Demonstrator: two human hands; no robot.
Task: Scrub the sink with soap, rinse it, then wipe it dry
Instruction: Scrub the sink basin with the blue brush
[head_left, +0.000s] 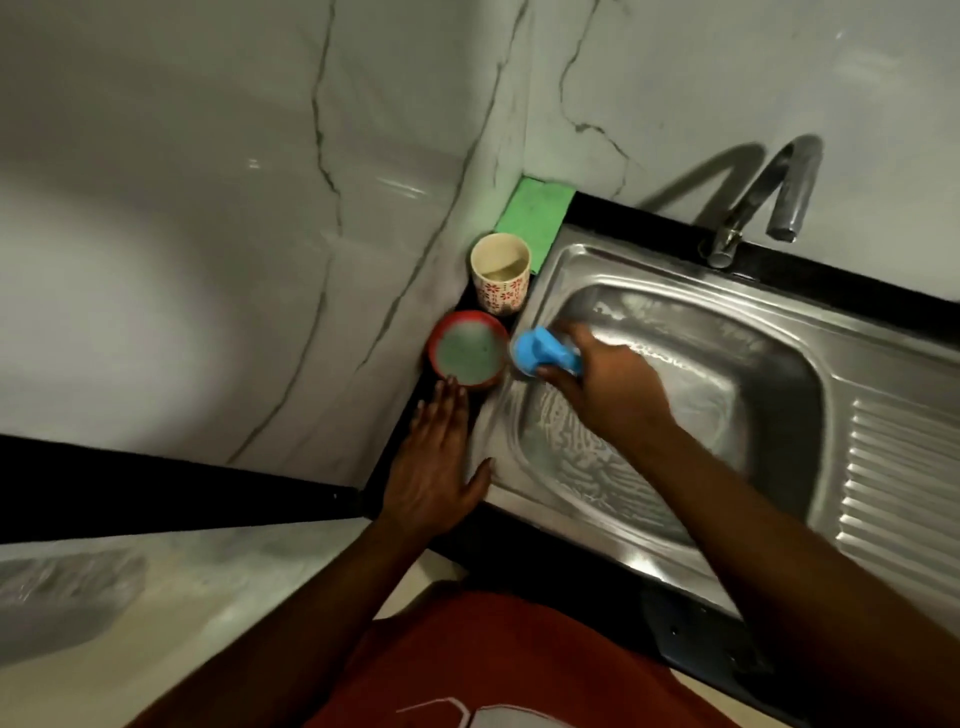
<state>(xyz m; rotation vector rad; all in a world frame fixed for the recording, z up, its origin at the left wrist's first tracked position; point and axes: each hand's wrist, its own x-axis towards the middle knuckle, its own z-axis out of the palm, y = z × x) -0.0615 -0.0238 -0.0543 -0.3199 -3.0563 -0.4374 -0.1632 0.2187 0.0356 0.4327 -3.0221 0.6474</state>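
Observation:
A stainless steel sink (779, 332) fills the right half of the view, and soapy streaks coat the near left wall of its basin. My right hand (608, 384) grips a blue scrubber (545, 353) at the basin's left rim. My left hand (436, 457) rests flat, fingers straight, on the dark counter beside the sink's left edge. Its fingertips lie just below a red round tub of greenish soap (466, 351).
A patterned cup (501, 273) stands behind the soap tub, next to a green cloth (535, 213) in the corner. A metal tap (769, 197) rises behind the basin. The ribbed drainboard (904, 493) is at the right. Marbled wall tiles close off the left side.

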